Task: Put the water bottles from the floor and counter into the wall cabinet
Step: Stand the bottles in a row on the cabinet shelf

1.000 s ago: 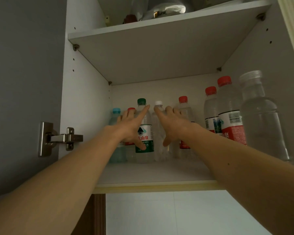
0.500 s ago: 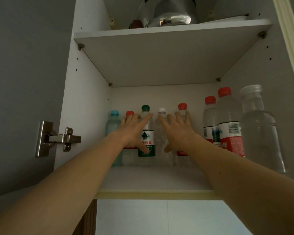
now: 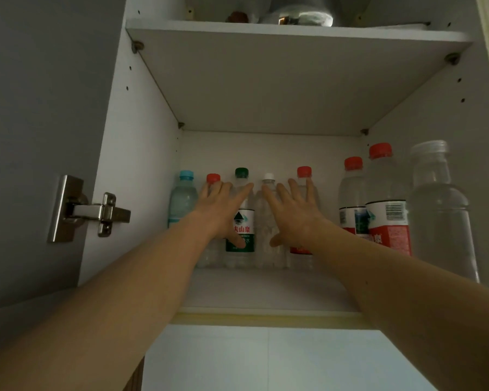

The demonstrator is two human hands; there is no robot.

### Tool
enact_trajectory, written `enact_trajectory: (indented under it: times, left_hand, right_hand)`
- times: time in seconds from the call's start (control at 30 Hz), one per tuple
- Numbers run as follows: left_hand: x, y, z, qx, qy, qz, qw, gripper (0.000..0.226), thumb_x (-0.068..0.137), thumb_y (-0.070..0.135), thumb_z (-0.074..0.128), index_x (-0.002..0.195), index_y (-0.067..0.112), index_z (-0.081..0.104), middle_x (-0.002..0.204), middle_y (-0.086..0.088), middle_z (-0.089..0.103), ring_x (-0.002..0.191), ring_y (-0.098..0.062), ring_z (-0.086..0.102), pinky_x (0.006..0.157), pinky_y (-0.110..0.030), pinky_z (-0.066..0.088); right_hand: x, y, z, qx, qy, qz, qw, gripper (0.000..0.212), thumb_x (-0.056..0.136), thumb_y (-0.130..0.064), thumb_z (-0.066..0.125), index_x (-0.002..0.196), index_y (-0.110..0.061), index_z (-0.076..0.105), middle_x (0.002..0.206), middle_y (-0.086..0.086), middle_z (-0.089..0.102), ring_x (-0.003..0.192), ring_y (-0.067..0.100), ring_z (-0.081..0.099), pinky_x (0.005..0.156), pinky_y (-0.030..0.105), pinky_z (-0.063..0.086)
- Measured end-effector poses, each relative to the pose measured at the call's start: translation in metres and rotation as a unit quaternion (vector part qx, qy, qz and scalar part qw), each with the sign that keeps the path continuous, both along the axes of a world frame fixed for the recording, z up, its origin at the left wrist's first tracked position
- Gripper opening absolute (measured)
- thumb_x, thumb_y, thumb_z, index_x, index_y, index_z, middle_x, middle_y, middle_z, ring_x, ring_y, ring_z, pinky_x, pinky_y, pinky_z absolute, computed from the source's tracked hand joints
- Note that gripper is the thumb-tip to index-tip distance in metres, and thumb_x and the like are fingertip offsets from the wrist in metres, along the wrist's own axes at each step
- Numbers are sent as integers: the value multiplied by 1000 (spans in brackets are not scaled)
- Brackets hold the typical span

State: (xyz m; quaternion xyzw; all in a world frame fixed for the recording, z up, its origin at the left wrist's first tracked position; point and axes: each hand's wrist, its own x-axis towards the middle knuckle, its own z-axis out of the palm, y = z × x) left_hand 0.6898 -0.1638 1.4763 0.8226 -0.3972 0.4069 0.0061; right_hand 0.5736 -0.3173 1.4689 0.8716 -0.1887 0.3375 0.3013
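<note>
Water bottles stand upright on the lower shelf of an open white wall cabinet, mid-frame. Along the back wall, left to right: a blue-capped bottle, a red-capped bottle, a green-capped bottle with green label, a white-capped clear bottle and another red-capped one. At right, nearer the front, stand two red-capped, red-labelled bottles and a large clear bottle.

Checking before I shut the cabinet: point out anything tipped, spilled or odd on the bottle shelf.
Nothing stands out. All bottles stand upright and capped, from the blue-capped bottle to the large clear bottle; no spill shows on the shelf.
</note>
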Motion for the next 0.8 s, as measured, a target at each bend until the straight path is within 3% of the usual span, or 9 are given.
enact_trajectory:
  times: [0.3,0.47,0.67,0.8]
  left_hand:
    - [-2,9,-5,-14,-32,-22,999,130,67,69,79,160,31,-3,158,-14,25,147,-34,21,121,-51,15]
    - [-6,14,-7,-71,-45,-63,994,99,80,59,75,157,24,22,148,-10,42,136,-30,36,111,-46,35]
    - [-30,17,-2,-200,-14,-160,967,53,99,38,59,144,11,49,140,-11,53,129,-28,45,105,-42,40]
    - [-66,14,5,-268,55,-239,932,46,102,39,54,140,13,53,138,-8,53,126,-25,48,104,-46,45]
  right_hand:
    - [-9,6,-1,26,13,9,1000,131,74,-64,76,159,-22,-14,168,15,-1,154,39,-8,116,67,-10]
    - [-27,17,-1,87,5,61,994,115,83,-54,74,160,-19,-5,168,14,-2,154,38,-10,120,65,-6]
    - [-92,43,7,81,-100,182,975,79,92,-40,66,156,-17,25,166,14,13,153,36,2,123,53,2]
    - [-154,46,9,71,-213,236,945,63,93,-33,65,149,-16,40,163,10,24,151,30,12,124,48,19]
